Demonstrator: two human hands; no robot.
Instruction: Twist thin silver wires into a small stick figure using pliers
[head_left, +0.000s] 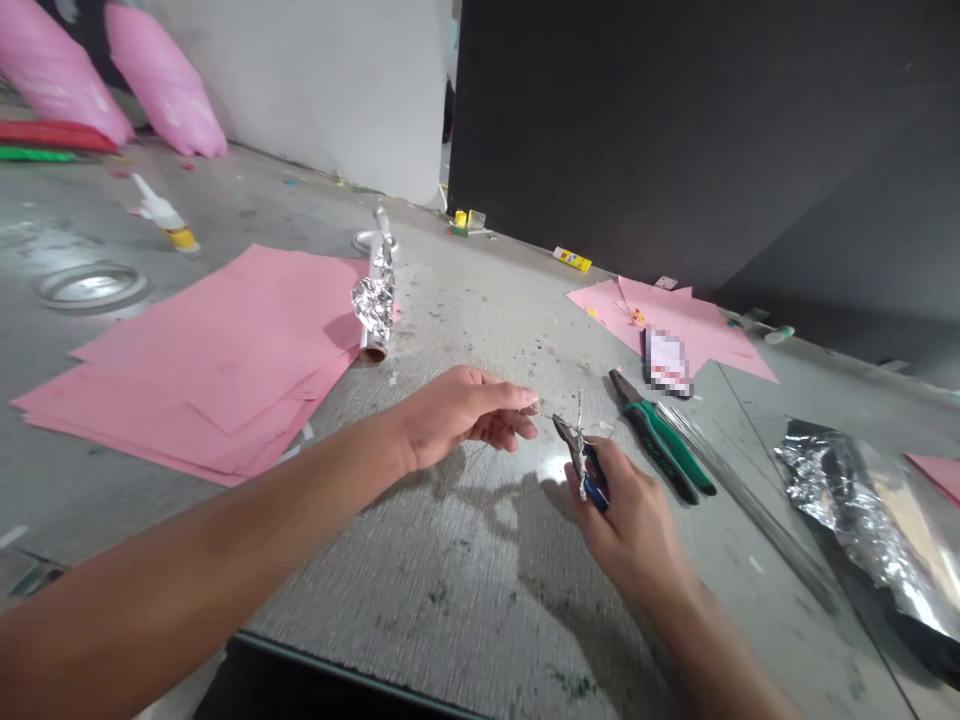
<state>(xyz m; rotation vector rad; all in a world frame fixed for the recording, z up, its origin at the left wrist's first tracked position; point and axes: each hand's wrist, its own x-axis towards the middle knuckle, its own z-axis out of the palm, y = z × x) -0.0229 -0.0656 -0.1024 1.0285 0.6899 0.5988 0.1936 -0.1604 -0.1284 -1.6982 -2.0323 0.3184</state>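
My right hand [634, 510] is closed round small blue-handled pliers [592, 485], whose dark jaws point up and to the left. Against the pliers stands a silvery piece of twisted wire or foil [580, 440], roughly upright, with thin ends sticking out. Just left of the jaws, my left hand [487, 408] pinches a thin end of wire [545, 412] between thumb and fingers. Both hands are held above the grey table [465, 570]. Whether the jaws grip the wire is too small to tell.
Green-handled pliers [660, 440] lie right, beside a bundle of straight wires [757, 515]. Crumpled foil [847, 490] is farther right. At left are pink sheets [217, 350], a foil roll [379, 290] and a glue bottle [166, 215]. A dark panel [675, 130] stands behind.
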